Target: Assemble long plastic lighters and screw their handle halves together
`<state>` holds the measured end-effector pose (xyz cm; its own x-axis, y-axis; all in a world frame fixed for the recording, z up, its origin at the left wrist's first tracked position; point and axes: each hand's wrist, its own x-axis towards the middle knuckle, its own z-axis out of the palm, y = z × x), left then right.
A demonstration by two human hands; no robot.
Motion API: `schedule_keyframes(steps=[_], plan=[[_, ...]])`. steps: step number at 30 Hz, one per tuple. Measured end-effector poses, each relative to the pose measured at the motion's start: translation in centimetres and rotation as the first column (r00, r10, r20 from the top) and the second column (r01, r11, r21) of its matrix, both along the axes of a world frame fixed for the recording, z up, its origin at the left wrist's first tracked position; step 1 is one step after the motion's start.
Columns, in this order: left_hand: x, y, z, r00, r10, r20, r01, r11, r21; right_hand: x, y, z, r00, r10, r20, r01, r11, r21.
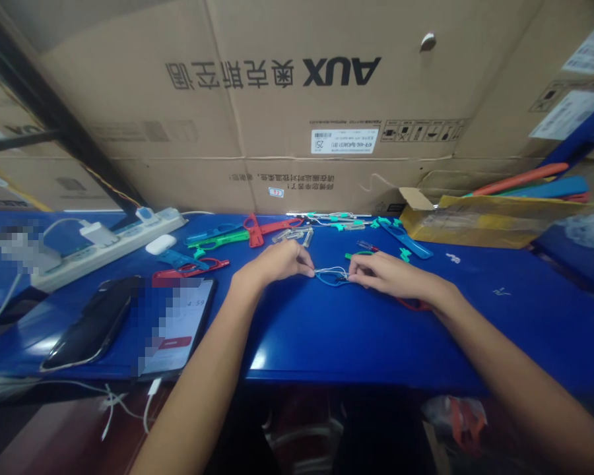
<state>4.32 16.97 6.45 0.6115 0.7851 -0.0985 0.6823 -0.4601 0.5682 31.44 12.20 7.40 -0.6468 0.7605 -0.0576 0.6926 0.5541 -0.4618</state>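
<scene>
We pinch a thin wire loop (330, 275) between left hand (277, 262) and right hand (386, 274), low over the blue worktop (327, 330).

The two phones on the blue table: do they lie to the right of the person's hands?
No. Both phones lie on the blue table left of the left hand and right hand.

1. Left hand (277, 262) and right hand (383, 274) pinch a small wire piece (332, 275) between them, mid-worktop.
2. Coloured plastic parts (228, 239) lie along the blue worktop's (327, 336) back edge.
3. Two phones (129, 323) lie near its left front corner.
</scene>
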Motion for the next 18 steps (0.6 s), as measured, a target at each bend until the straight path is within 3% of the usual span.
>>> schedule_keyframes(steps=[3, 7, 13, 18], plan=[[-0.11, 0.07, -0.02, 1.000, -0.003, 0.007, 0.003, 1.000, -0.018, -0.20, -0.27, 0.06, 0.997, -0.012, 0.076, 0.005, 0.996, 0.087], [-0.30, 0.19, -0.02, 1.000, -0.007, 0.010, 0.008, 0.999, -0.045, -0.24, -0.25, 0.03, 0.997, -0.052, 0.058, 0.046, 0.995, 0.093], [-0.44, 0.26, -0.04, 1.000, -0.021, 0.018, 0.022, 0.998, -0.055, -0.28, -0.07, -0.09, 0.995, -0.072, -0.075, 0.068, 0.996, -0.058], [-0.40, 0.23, 0.01, 1.000, -0.020, 0.021, 0.022, 0.997, -0.074, -0.61, 0.38, -0.36, 0.984, -0.147, -0.096, 0.141, 0.988, -0.070]])
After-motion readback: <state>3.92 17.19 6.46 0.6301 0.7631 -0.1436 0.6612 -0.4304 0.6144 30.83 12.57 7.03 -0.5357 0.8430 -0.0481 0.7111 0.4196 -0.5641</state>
